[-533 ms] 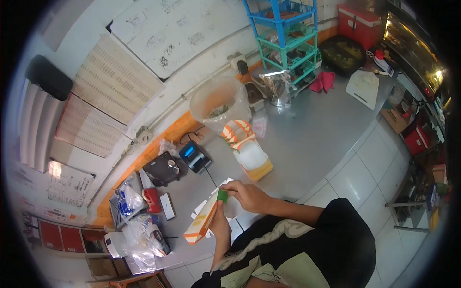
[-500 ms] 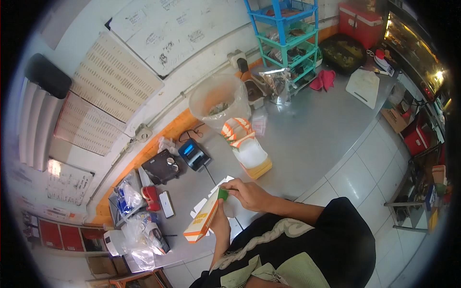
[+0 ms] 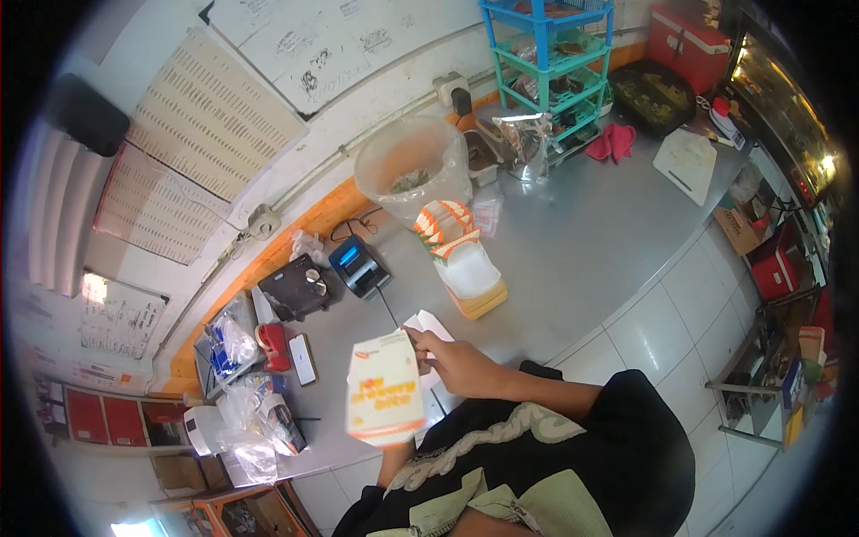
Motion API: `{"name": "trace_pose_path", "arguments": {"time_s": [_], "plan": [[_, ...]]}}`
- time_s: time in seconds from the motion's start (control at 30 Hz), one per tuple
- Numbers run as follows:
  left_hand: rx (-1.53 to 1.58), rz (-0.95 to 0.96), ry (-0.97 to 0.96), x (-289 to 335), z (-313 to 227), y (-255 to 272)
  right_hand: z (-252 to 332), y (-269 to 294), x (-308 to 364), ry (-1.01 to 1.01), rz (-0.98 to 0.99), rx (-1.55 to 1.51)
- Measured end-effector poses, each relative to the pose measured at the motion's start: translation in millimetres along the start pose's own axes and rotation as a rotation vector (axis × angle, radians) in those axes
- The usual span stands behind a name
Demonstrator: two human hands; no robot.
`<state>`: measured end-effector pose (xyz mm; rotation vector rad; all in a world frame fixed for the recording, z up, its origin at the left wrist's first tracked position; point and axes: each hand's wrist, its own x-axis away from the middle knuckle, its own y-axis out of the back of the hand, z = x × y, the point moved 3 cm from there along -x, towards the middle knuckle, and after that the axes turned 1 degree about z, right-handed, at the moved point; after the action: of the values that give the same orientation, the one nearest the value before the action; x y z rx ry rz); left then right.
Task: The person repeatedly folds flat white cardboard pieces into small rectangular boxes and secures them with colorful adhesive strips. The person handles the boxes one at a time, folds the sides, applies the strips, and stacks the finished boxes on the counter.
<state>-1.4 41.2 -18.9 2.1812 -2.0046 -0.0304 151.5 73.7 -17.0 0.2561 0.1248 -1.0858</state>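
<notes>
Right fingers point(image 3: 431, 345) seem clamped on the carton point(image 3: 383, 385) at 1 o'clock, left fingers hidden, can't tell. Overgripping could crease it

So the carton point(image 3: 385, 389) is a cream-white cardboard one, chunky yellow-orange lettering across the middle, a little orange mark up by the top left corner and an orange-trimmed bottom edge. Broad printed face is turned up to the camera, tipped slightly, outline narrowing a bit toward the top. It's in hand near the worktop's point(image 3: 573, 259) close edge, the right hand's point(image 3: 452, 362) fingers at its upper right side. Back's hidden.
</notes>
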Motion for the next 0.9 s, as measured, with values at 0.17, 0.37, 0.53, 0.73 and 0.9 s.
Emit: {"name": "trace_pose_path", "arguments": {"time_s": [0.17,0.37,0.53,0.73,0.9], "plan": [[-0.418,-0.129,-0.335,9,-2,-13,-9,5,-7,0.038,-0.069,-0.346],[-0.198,0.067,-0.290,37,-63,-70,-27,53,-28,0.052,-0.162,-0.090],[-0.119,-0.237,-0.456,7,-52,-33,-29,69,-17,0.058,-0.175,0.291],[0.418,-0.191,0.217,-14,-10,-33,-3,46,11,-0.184,-0.219,0.226],[0.152,-0.275,0.004,-22,-1,-35,-2,54,16,0.103,-0.195,0.015]]}}
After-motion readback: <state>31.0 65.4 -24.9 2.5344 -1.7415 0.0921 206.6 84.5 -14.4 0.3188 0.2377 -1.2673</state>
